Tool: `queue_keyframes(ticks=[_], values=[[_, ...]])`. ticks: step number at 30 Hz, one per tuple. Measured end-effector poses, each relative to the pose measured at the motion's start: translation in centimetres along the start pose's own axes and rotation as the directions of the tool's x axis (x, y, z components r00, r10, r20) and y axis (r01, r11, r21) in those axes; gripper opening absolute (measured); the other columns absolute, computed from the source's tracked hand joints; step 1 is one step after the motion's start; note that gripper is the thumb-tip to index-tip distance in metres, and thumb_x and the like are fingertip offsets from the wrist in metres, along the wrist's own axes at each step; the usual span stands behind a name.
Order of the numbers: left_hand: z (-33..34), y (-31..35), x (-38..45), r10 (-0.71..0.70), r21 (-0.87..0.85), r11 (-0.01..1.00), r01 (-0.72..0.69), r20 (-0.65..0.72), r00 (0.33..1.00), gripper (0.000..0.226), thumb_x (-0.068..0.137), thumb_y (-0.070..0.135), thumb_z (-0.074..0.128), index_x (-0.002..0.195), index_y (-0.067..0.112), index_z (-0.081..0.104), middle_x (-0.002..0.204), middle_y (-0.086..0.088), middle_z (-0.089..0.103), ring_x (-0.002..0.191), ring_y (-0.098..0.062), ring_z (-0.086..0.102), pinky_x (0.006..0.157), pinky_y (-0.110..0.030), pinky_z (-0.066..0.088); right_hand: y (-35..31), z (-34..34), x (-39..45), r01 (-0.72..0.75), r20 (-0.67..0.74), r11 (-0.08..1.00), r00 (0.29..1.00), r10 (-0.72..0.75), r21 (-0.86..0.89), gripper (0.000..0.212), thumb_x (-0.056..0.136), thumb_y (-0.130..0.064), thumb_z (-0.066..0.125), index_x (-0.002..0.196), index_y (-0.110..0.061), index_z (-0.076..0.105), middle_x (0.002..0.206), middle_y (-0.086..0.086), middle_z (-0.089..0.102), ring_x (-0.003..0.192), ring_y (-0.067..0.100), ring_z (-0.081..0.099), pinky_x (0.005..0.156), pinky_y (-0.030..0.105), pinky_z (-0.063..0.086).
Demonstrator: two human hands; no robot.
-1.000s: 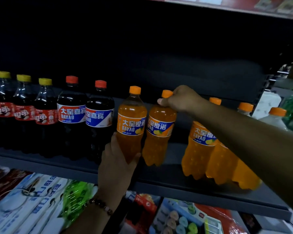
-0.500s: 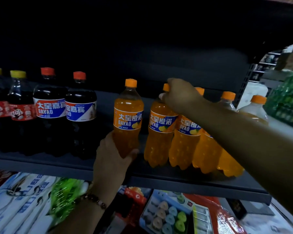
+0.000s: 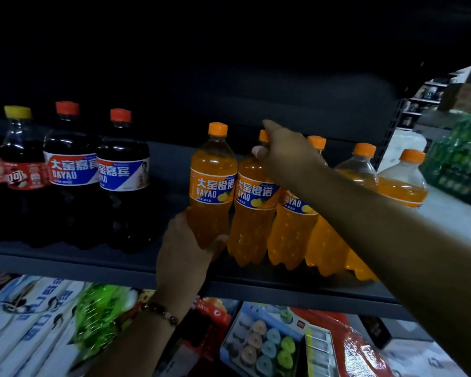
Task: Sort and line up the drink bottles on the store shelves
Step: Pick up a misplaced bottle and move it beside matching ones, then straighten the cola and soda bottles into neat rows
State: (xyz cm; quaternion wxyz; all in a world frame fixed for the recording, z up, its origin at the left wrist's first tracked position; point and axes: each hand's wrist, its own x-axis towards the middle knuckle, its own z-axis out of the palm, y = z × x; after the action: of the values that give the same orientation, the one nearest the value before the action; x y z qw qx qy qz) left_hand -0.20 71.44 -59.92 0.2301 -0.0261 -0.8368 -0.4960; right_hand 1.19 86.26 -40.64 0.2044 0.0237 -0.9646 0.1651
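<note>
The left hand (image 3: 186, 250) is wrapped round the lower body of the first orange bottle (image 3: 212, 186), thumb on the right side, fingers behind it — a firm grip low down. The right hand (image 3: 282, 153) reaches in from the right and pinches the neck of the second orange bottle (image 3: 253, 210), just under its cap. Both bottles stand on the dark shelf (image 3: 283, 288), labels facing out, side by side and close to touching. To the right, three more orange bottles (image 3: 291, 232) crowd in a row that runs back and right, partly hidden by the forearm. To the left, past a gap, stand two cola bottles (image 3: 98, 175) with red caps, then yellow-capped ones (image 3: 19, 170) at the frame edge.

Risks, as I judge them: the right hand holds its bottle only at the top, so a sideways pull could tip the base and knock the tight row behind it — the bottles look crowded enough to fall like dominoes. The forearm passes just over the right-hand bottles and could brush their caps. The front bottles stand near the shelf lip; a push forward could send one onto the packets (image 3: 38, 322) below.
</note>
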Motion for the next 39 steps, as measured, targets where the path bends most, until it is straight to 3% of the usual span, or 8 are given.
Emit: queue_keyframes(ticks=[8, 13, 17, 19, 21, 24, 32, 39], values=[[-0.3, 0.1, 0.4, 0.023, -0.010, 1.000, -0.022, 0.133, 0.991, 0.070, 0.080, 0.055, 0.069, 0.139, 0.050, 0.032, 0.130, 0.019, 0.054, 0.117, -0.005, 0.052, 0.091, -0.035, 0.043, 0.6, 1.5, -0.5, 0.018, -0.085, 0.998, 0.996, -0.013, 0.053, 0.064, 0.105, -0.029, 0.042, 0.157, -0.024, 0.005, 0.137, 0.011, 0.051, 0.108, 0.016, 0.053, 0.079, 0.028, 0.038], [-3.8, 0.8, -0.6, 0.021, 0.300, 0.947, -0.117, 0.303, 0.953, 0.084, 0.088, 0.064, 0.051, 0.155, 0.037, 0.008, 0.144, 0.004, 0.047, 0.126, -0.016, 0.050, 0.099, -0.035, 0.045, 1.1, 2.0, -2.6, 0.078, -0.061, 0.992, 0.996, -0.072, 0.100, 0.072, 0.102, -0.029, 0.045, 0.156, -0.024, -0.002, 0.165, 0.008, 0.006, 0.149, 0.025, 0.019, 0.110, 0.032, 0.029], [-12.0, 1.3, -0.9, 0.250, 0.518, 0.771, -0.371, 0.290, 0.924, 0.069, 0.093, 0.055, 0.043, 0.152, 0.022, 0.031, 0.140, -0.011, 0.050, 0.122, -0.032, 0.052, 0.092, -0.041, 0.051, -1.5, 3.9, -7.7, 0.222, -0.149, 0.975, 0.964, -0.220, -0.003, 0.066, 0.100, -0.036, 0.044, 0.155, -0.017, 0.012, 0.163, 0.008, 0.014, 0.149, 0.021, 0.011, 0.118, 0.037, 0.018], [-16.0, 0.9, 0.3, 0.338, 0.604, 0.674, -0.425, 0.260, 0.905, 0.067, 0.090, 0.045, 0.053, 0.147, 0.012, 0.041, 0.139, -0.020, 0.048, 0.123, -0.040, 0.049, 0.095, -0.049, 0.048, -4.1, 5.8, -9.7, 0.271, -0.020, 0.953, 0.962, -0.271, 0.134, 0.070, 0.100, -0.039, 0.046, 0.156, -0.028, 0.007, 0.163, -0.004, 0.008, 0.148, 0.014, 0.009, 0.120, 0.036, 0.020], [-19.3, 0.0, 2.1, 0.369, 0.696, 0.564, -0.444, 0.269, 0.890, 0.070, 0.087, 0.038, 0.065, 0.147, 0.009, 0.042, 0.143, -0.025, 0.043, 0.129, -0.046, 0.043, 0.100, -0.056, 0.043, -7.0, 8.3, -10.3, 0.104, 0.239, 0.930, 0.951, -0.197, 0.352, 0.080, 0.098, -0.048, 0.048, 0.152, -0.039, -0.010, 0.158, -0.021, -0.009, 0.148, 0.004, -0.003, 0.120, 0.025, 0.013], [-21.9, -1.7, 4.5, 0.354, 0.764, 0.465, -0.447, 0.302, 0.885, 0.082, 0.082, 0.039, 0.073, 0.149, 0.009, 0.038, 0.149, -0.028, 0.034, 0.135, -0.049, 0.034, 0.106, -0.060, 0.035, -10.3, 12.9, -9.1, -0.136, 0.363, 0.862, 0.930, -0.058, 0.488, 0.089, 0.093, -0.049, 0.058, 0.156, -0.031, -0.002, 0.164, -0.010, 0.002, 0.150, 0.013, 0.010, 0.114, 0.025, 0.022], [-23.7, -5.3, 10.5, 0.531, 0.732, 0.424, -0.533, 0.276, 0.801, 0.105, 0.073, 0.049, 0.078, 0.155, 0.019, 0.020, 0.157, -0.028, 0.020, 0.146, -0.045, 0.014, 0.118, -0.056, 0.009, -14.4, 23.1, -5.2, -0.368, 0.245, 0.726, 0.930, 0.275, 0.580, 0.114, 0.073, -0.059, 0.075, 0.157, -0.026, 0.006, 0.160, -0.004, 0.026, 0.144, 0.018, 0.031, 0.108, 0.038, 0.040], [-24.3, -5.0, 15.2, 0.493, 0.743, 0.375, -0.555, 0.347, 0.798, 0.121, 0.065, 0.076, 0.066, 0.156, 0.022, 0.007, 0.145, -0.032, 0.038, 0.147, -0.047, 0.004, 0.119, -0.054, -0.002, -15.6, 24.3, -5.3, -0.400, 0.148, 0.712, 0.908, 0.391, 0.577, 0.076, 0.073, -0.046, 0.082, 0.134, -0.020, 0.046, 0.132, -0.001, 0.056, 0.124, 0.019, 0.052, 0.092, 0.028, 0.044]])
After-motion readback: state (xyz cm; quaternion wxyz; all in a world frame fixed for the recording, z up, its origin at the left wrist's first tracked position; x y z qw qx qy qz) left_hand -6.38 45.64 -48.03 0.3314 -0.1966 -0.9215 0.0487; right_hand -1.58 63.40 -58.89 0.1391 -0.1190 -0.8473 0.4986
